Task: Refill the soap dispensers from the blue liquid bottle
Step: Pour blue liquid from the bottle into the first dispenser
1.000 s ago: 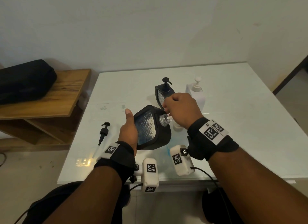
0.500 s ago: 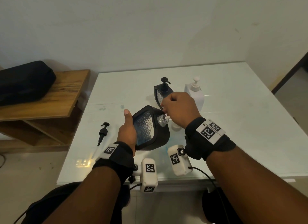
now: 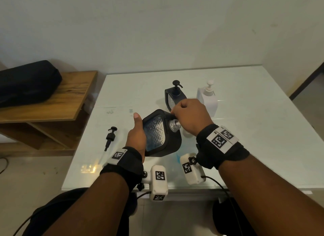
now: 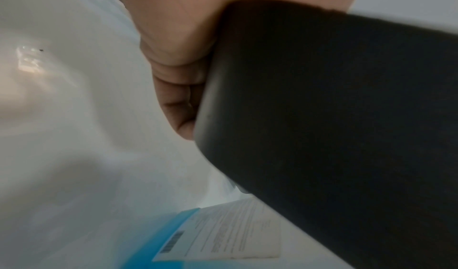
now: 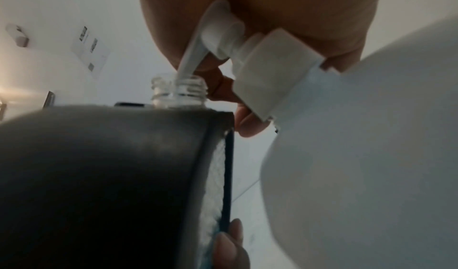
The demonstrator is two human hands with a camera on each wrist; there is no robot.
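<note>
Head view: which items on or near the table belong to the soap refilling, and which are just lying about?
In the job:
- open black dispenser, gripped by left hand
- refill bottle, its pump under right hand
- loose black pump
- second black dispenser
- white dispenser

Lying about:
- black bag
- wooden shelf

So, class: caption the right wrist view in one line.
White pump spout dips into clear neck of tilted black dispenser.

A glossy white table (image 3: 245, 130) fills the centre and right of the head view. On it a loose black pump (image 3: 110, 137) lies at lower left, while a black dispenser (image 3: 172, 95) and a white pump bottle (image 3: 207, 98) stand side by side toward the upper middle. At left, a wooden shelf (image 3: 57, 98) carries a black case (image 3: 26, 81).
</note>
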